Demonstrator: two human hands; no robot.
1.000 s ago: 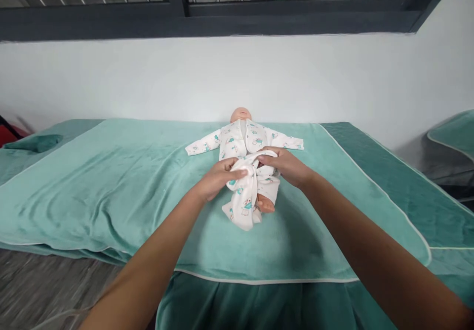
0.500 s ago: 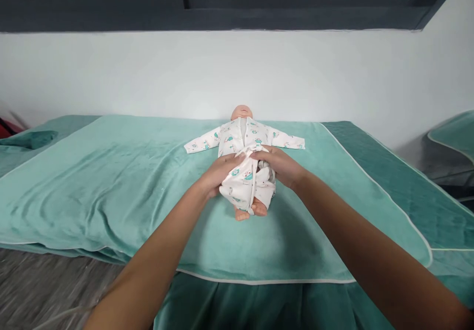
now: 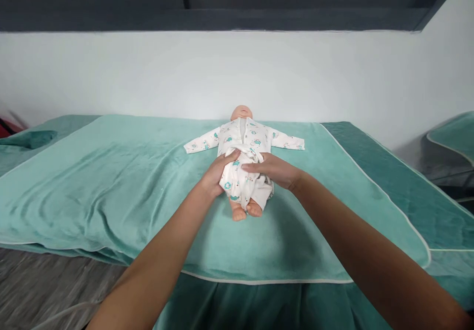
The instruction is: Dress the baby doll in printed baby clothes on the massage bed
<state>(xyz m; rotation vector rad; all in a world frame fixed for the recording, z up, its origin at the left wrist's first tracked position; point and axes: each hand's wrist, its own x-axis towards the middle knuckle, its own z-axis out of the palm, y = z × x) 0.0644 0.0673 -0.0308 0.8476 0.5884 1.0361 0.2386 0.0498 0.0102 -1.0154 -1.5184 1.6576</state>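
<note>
A baby doll [image 3: 241, 113] lies on its back, its head near the wall and its bare feet toward me. It wears a white, teal-printed baby shirt [image 3: 255, 131] with the sleeves spread out sideways. White printed baby pants [image 3: 240, 184] are bunched around its hips and legs, both feet showing below them. My left hand [image 3: 218, 172] is closed on the pants at the waist, thumb on top. From the other side my right hand [image 3: 276, 168] grips them, its thumb lying across the front. The fingers of both hands are partly hidden by cloth and the doll.
A light teal blanket [image 3: 122, 172] with pale piping covers the bed, wrinkled on the left. Darker teal bedding [image 3: 400, 187] shows at the right. Behind stands a white wall [image 3: 148, 73] below a dark window frame [image 3: 296, 12]. Grey floor [image 3: 44, 285] is visible at lower left.
My right thumb has moved left and down across the front of the pants. The pants' folds have shifted, and the doll's feet have moved slightly left.
</note>
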